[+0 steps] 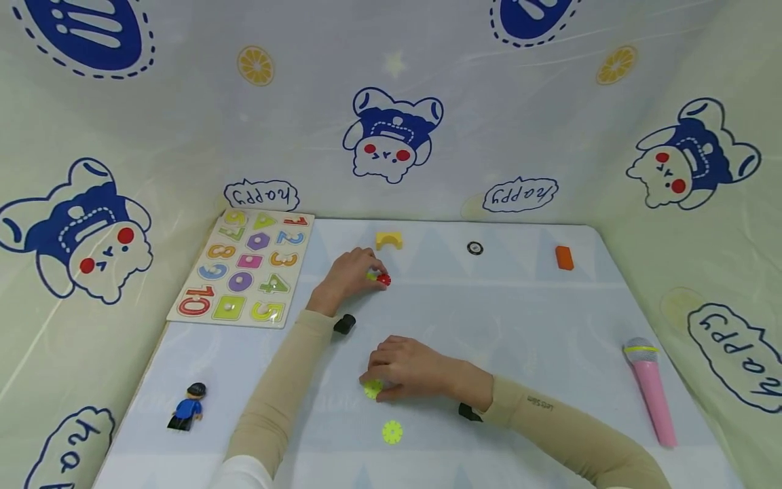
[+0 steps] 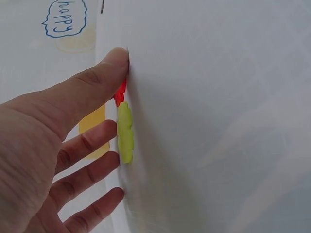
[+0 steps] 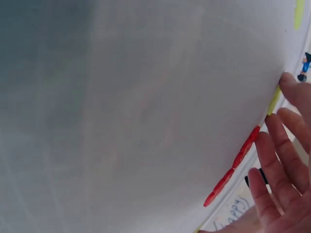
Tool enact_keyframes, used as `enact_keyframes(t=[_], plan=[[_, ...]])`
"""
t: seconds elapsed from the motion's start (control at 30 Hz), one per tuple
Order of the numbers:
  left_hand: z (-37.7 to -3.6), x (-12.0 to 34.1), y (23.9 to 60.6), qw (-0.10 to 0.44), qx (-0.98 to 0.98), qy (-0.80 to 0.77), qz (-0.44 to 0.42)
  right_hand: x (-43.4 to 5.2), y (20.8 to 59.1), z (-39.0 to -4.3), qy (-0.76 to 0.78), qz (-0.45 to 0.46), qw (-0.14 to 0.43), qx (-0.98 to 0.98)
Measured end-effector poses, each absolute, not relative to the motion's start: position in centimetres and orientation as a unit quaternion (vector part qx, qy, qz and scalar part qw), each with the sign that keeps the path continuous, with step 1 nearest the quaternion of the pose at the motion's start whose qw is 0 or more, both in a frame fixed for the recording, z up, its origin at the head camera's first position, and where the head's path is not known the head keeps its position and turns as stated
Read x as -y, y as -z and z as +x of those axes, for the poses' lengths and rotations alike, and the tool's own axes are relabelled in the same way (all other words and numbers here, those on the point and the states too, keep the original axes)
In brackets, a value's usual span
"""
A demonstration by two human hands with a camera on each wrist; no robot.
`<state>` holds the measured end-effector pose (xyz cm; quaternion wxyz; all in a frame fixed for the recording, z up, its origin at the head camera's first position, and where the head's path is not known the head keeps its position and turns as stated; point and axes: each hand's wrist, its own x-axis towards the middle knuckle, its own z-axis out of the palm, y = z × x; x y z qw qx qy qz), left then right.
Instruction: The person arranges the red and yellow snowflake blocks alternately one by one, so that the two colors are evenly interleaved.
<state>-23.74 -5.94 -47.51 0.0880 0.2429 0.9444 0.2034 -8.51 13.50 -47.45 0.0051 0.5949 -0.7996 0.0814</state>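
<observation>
My left hand (image 1: 351, 275) is at the far side of the table, its thumb and index finger pinching a small red notched disc (image 1: 384, 279). Beside it lies a yellow-green notched disc (image 2: 125, 132), partly covered by the fingers. Nearer, my right hand (image 1: 409, 367) holds another yellow-green notched disc (image 1: 372, 388) between thumb and index finger, flat at the tabletop. In the right wrist view, two red notched discs (image 3: 246, 147) lie in a row past that disc, close by the other fingertips. A further yellow-green disc (image 1: 393, 432) lies loose in front of my right hand.
A number puzzle board (image 1: 293, 278) lies at the back left, and a toy figure (image 1: 186, 409) at the front left. Along the back are a yellow arch block (image 1: 389, 240), a small black ring (image 1: 474, 248) and an orange block (image 1: 565, 258). A pink microphone (image 1: 654, 397) lies at right.
</observation>
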Motion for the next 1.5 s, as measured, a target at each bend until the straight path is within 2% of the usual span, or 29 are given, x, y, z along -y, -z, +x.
enact_keyframes(t=[0.37, 0.53, 0.67, 0.87, 1.03, 1.23, 1.5], plan=[[-23.8, 6.1, 47.7, 0.076, -0.944, -0.208, 0.244, -12.5, 47.0, -8.6, -0.083, 0.551, -0.049, 0.829], [-23.7, 6.1, 47.8, 0.08, -0.943, -0.213, 0.241, -12.4, 47.0, -9.2, -0.106, 0.53, -0.037, 0.84], [-23.6, 6.1, 47.7, 0.08, -0.944, -0.215, 0.238, -12.8, 46.6, -10.9, -0.131, 0.48, -0.031, 0.867], [-23.4, 6.1, 47.6, 0.089, -0.942, -0.223, 0.233, -13.9, 46.3, -15.0, -0.143, 0.338, -0.055, 0.929], [-23.4, 6.1, 47.6, 0.087, -0.943, -0.22, 0.233, -14.5, 46.6, -18.5, -0.135, 0.261, -0.044, 0.955], [-23.3, 6.0, 47.7, 0.084, -0.944, -0.215, 0.234, -15.0, 47.0, -20.7, -0.152, 0.228, -0.041, 0.961], [-23.3, 6.0, 47.6, 0.083, -0.945, -0.217, 0.232, -15.1, 47.1, -21.1, -0.164, 0.219, -0.045, 0.961]])
